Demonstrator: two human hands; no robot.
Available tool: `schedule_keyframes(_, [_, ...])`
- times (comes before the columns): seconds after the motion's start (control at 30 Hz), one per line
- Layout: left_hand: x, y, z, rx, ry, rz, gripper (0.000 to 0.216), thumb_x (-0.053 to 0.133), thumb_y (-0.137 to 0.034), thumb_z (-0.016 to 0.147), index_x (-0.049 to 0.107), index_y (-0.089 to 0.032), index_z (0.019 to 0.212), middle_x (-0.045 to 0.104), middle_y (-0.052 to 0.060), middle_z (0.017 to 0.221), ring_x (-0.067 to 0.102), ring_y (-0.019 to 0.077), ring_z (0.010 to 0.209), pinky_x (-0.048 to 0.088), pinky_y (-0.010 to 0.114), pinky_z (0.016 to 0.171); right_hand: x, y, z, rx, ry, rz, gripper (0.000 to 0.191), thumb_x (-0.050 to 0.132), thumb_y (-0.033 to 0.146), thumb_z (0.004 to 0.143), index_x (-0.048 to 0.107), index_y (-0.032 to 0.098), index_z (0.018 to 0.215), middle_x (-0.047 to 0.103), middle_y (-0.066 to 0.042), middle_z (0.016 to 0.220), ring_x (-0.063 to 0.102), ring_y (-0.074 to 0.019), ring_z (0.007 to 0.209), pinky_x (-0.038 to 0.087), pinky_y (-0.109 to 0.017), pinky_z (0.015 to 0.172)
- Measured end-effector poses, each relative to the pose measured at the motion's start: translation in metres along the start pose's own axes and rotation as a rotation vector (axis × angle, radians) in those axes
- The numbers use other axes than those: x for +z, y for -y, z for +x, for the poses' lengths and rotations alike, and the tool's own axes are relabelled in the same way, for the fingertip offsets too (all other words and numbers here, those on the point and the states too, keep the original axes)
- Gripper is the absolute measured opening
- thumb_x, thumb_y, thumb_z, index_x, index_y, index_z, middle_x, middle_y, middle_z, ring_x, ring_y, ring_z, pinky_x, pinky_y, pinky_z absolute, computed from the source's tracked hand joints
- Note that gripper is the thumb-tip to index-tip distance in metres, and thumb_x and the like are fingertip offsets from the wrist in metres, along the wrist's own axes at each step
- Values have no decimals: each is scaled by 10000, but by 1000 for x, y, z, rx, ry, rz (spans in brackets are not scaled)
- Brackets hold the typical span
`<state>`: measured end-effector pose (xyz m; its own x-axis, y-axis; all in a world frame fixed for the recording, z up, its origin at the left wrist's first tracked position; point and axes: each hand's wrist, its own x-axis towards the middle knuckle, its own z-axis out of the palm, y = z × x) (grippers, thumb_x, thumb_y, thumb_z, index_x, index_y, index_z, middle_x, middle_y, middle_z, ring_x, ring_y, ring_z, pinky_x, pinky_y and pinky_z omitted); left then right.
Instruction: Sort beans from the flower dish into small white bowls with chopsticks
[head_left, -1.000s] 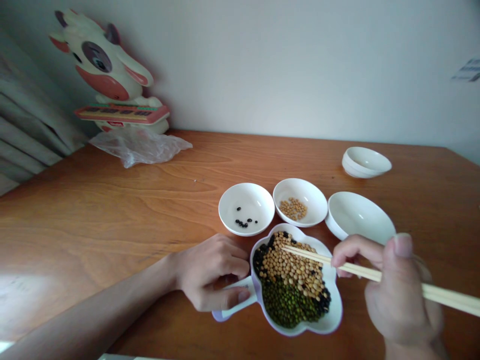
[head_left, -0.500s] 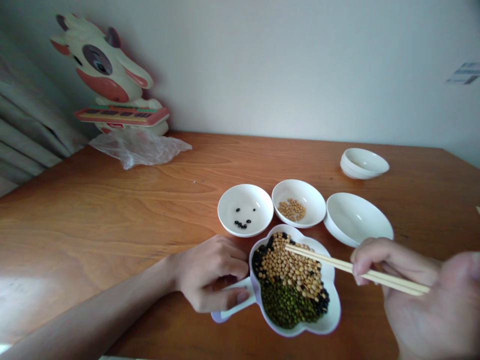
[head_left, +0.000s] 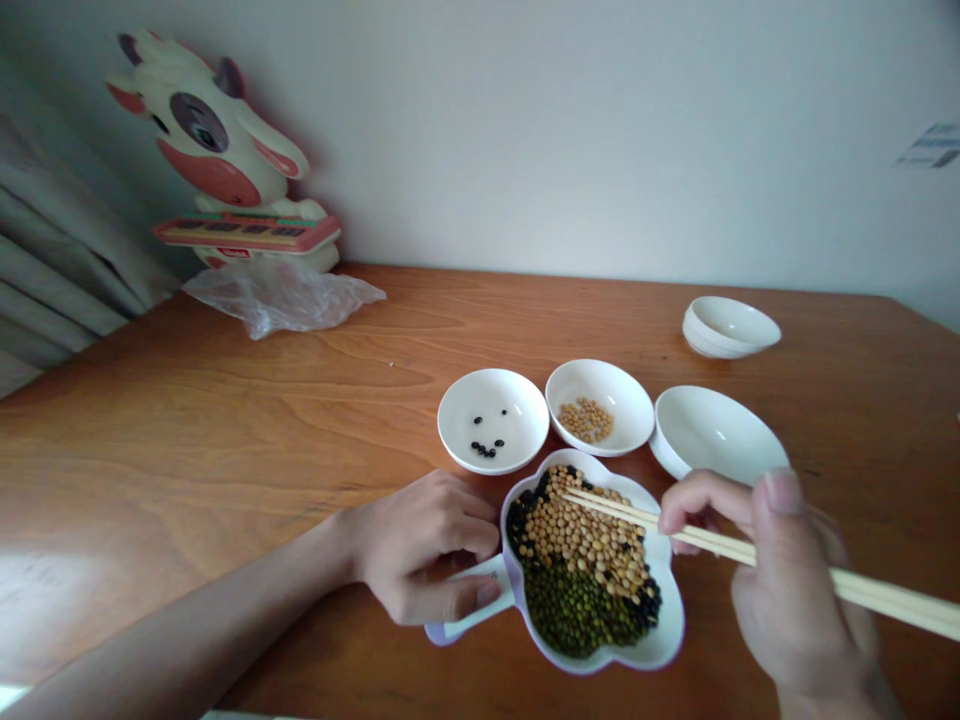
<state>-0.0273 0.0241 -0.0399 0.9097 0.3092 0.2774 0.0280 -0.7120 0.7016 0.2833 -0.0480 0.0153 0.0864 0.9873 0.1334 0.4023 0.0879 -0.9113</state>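
Observation:
My left hand (head_left: pixel 435 550) is closed around the handle of a white, flower-shaped scoop (head_left: pixel 664 640) with a purple rim. In the scoop lie yellow soybeans (head_left: pixel 585 535), green mung beans (head_left: pixel 574 605) and black beans (head_left: pixel 519 520). My right hand (head_left: pixel 795 580) grips a pair of light wooden chopsticks (head_left: pixel 720 543), their tips among the soybeans. Just behind the scoop stand a white bowl (head_left: pixel 457 405) with several black beans and another bowl (head_left: pixel 637 395) with a small heap of soybeans. A third bowl (head_left: pixel 701 420), beyond my right hand, shows nothing inside.
Farther back on the right of the wooden table (head_left: pixel 300 430) stands another white bowl (head_left: pixel 727 328). A cow-shaped toy keyboard (head_left: pixel 247 235) leans at the back left, with a crumpled clear plastic bag (head_left: pixel 292 300) before it. A curtain (head_left: pixel 60 270) hangs at the left edge.
My right hand has shifted left and its thumb has come up over the chopsticks. The chopstick tips have moved slightly left among the soybeans. My left hand keeps its hold on the scoop.

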Motion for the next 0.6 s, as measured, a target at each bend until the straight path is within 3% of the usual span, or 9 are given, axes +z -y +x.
schedule_keyframes(0.2, [-1, -1, 0, -6, 5, 7, 290, 633, -311, 917, 406, -249, 746, 598, 27, 682, 516, 180, 591, 334, 384, 529, 10, 14, -3, 21, -146, -23, 828, 293, 777, 1069, 720, 242, 605, 631, -56, 572, 586, -208, 614, 404, -361, 629])
schedule_keyframes(0.47, [-1, -1, 1, -14, 18, 0, 292, 637, -311, 917, 405, -249, 751, 592, 25, 691, 510, 180, 602, 335, 389, 539, -5, -16, 10, -93, -274, 25, 865, 296, 763, 1054, 731, 235, 524, 648, -85, 481, 619, -210, 484, 443, -361, 494])
schedule_keyframes(0.6, [-1, -1, 0, -15, 16, -1, 298, 639, -301, 912, 398, -252, 744, 592, 25, 688, 512, 181, 594, 328, 391, 532, -7, -12, 7, -59, -471, 122, 863, 258, 706, 1101, 681, 249, 503, 622, -77, 485, 606, -209, 491, 454, -370, 524])
